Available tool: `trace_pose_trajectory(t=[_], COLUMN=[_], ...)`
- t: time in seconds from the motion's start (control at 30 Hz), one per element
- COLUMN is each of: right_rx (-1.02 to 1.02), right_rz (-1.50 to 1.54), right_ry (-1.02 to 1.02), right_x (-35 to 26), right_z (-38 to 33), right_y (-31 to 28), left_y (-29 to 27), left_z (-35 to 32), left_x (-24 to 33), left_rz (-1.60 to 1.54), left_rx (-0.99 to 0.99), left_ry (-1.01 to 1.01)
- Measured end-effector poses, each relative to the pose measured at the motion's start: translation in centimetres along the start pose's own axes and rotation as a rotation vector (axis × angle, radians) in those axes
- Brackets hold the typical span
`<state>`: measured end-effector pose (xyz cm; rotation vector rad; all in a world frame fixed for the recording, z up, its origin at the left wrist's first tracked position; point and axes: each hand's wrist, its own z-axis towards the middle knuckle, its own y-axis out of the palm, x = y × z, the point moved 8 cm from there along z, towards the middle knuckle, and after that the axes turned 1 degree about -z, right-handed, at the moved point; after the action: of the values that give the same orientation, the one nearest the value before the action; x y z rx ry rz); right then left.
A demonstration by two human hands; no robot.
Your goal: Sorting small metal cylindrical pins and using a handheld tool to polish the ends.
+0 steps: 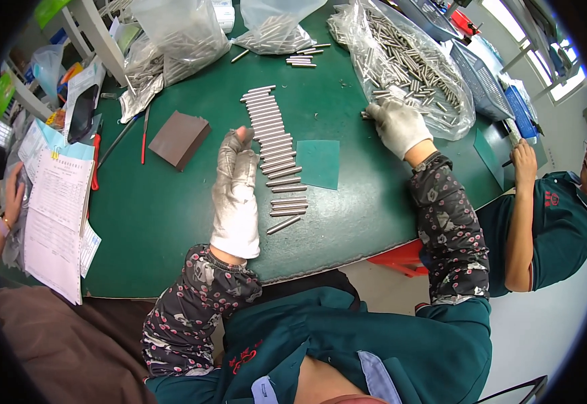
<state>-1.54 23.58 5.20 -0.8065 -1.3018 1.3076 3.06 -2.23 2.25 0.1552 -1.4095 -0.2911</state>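
Note:
My left hand (235, 195), in a whitish glove with a bare fingertip showing, lies stretched out along the left side of a row of metal pins (276, 145). The pins lie side by side on the green table, the nearest one slightly askew. At the near left edge of a clear plastic bag (455, 128) full of loose pins, my right hand (400, 126) is gloved too. Its fingers are curled, and short pin ends poke out at its left side; how many it holds is hidden. A green square sheet (320, 165) lies right of the row.
A brown block (179, 140) sits left of my left hand, near a red-handled tool (144, 138). More bags of pins (273, 37) stand at the back. Papers (57, 202) lie at left. Other people's hands (12, 196) (524, 161) are at both sides.

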Motion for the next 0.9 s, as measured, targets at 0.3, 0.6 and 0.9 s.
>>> trace_pose_trajectory(t=[0.3, 0.6, 0.9], right_rx=[-0.106, -0.010, -0.254], right_rz=[-0.006, 0.757, 1.402], right_ry=[0.054, -0.163, 0.141], right_x=[-1.6, -12.8, -14.5], right_z=[-0.4, -8.4, -7.9], right_y=[-1.4, -5.4, -1.9], left_y=[1.1, 3.4, 2.1], left_z=[0.0, -6.0, -6.5], left_x=[2.5, 4.0, 3.9], left_rz=[0.578, 1.230, 0.884], left_rx=[-0.205, -0.405, -0.216], left_ry=[0.138, 0.346, 0.365])
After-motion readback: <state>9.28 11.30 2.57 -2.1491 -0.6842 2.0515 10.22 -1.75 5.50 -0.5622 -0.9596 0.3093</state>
